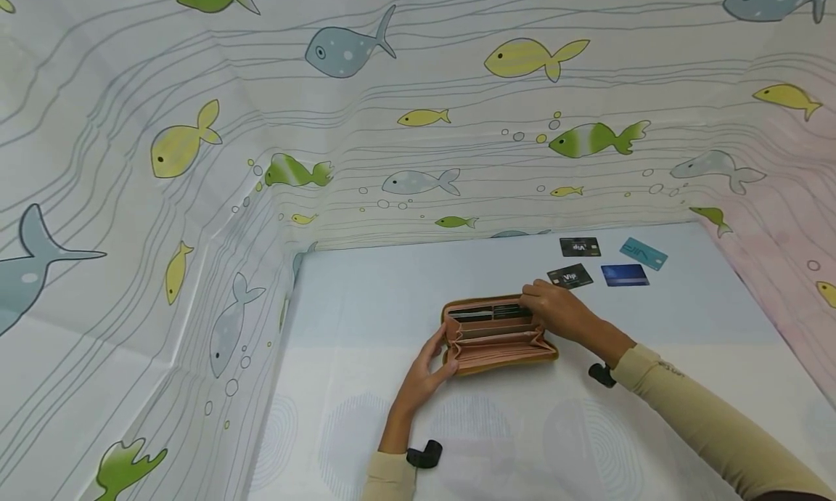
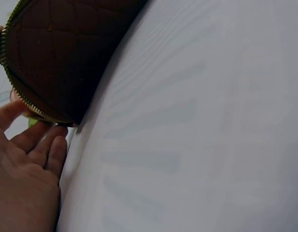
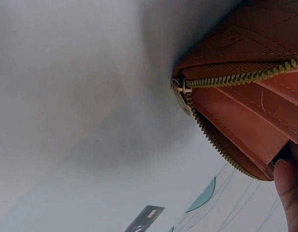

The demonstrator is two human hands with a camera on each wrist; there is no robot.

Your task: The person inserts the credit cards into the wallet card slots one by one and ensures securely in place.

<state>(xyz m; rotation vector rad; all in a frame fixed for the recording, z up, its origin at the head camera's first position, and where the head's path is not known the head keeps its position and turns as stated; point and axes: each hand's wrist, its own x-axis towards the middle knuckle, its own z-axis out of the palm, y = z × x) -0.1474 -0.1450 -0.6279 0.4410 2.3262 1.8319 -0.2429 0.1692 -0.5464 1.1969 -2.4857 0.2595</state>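
Left hand: your closest bit of the action, fingers loosely curved and cupping the left end of the wallet to hold it open. Keep that brace, don't squeeze the sides together.
Right hand: fingers curled down on the far row of slots, seemingly pinching a dark card there. Slide it straight along the slot so it doesn't catch a neighbour.
Wallet spot: lying unzipped mid-counter, a bit toward the far edge.
Loose cards: four near the far right corner, the nearest black one just past your knuckles, a blue one beside it.
Hard to see: your fingertips hide the actual pinch, so I can't tell if the card is in or out. Right wrist view only shows the zipper end and one fingertip.
Left wrist view: mostly counter, wallet underside in shadow.
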